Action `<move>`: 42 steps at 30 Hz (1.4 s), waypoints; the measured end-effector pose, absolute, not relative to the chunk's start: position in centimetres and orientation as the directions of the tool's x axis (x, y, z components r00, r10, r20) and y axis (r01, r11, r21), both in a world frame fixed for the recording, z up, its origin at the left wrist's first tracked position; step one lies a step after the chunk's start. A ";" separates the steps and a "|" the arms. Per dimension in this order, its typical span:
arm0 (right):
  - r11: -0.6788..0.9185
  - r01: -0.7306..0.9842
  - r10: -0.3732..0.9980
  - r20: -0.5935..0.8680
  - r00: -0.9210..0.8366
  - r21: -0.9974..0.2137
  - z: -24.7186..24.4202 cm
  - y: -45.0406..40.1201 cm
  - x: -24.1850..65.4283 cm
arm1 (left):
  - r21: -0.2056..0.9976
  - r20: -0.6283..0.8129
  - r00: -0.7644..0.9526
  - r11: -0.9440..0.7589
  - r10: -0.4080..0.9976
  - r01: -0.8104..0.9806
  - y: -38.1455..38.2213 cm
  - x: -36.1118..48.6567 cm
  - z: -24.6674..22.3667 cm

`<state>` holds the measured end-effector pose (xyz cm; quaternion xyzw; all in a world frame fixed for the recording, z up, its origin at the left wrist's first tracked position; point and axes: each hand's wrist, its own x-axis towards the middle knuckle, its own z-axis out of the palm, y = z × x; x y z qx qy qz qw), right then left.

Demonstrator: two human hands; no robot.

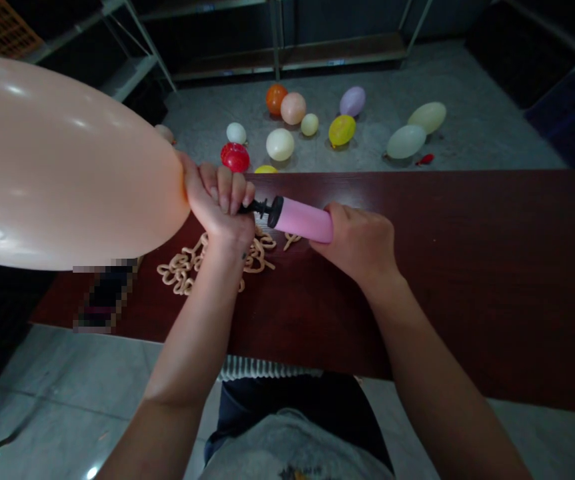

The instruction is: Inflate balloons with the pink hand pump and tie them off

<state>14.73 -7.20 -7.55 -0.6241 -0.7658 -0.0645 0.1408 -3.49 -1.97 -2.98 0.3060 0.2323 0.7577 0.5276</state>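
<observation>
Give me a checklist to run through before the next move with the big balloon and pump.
1. Left hand closed at the mouth of the big balloon: ok.
2. Right hand wrapped around the pink pump: ok.
3. Balloon mouth snug on the pump's black tip: cannot tell, the left hand hides it.
4. Table bare below the left wrist: not ok, curly beige strands lie there.
5. Balloon clear of the blurred item: cannot tell, they meet in this view.

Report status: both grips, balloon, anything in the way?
Left grip: closed at balloon neck. Right grip: closed on pump. Balloon big, inflated. Nearby clutter: tan loops on table.
</observation>
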 end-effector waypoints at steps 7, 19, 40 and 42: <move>0.218 0.974 0.924 0.334 -0.186 -0.060 -8.1 -7.0 14.8 | 0.673 0.171 -0.247 -0.296 0.954 -0.678 -1.8 -2.6 -3.7; 0.223 0.974 0.867 0.463 -0.186 -0.026 -9.7 -5.5 13.0 | 0.681 0.070 -0.398 -0.336 0.915 -0.651 -0.4 -5.2 -3.8; 0.146 0.989 0.867 0.483 -0.127 -0.002 -9.3 -5.5 18.3 | 0.674 -0.074 -0.341 -0.205 0.937 -0.710 -1.9 -7.1 -1.9; 0.160 0.987 0.868 0.475 -0.142 0.002 -9.0 -5.7 18.2 | 0.721 -0.033 -0.375 -0.238 0.926 -0.651 -2.1 -6.7 -1.8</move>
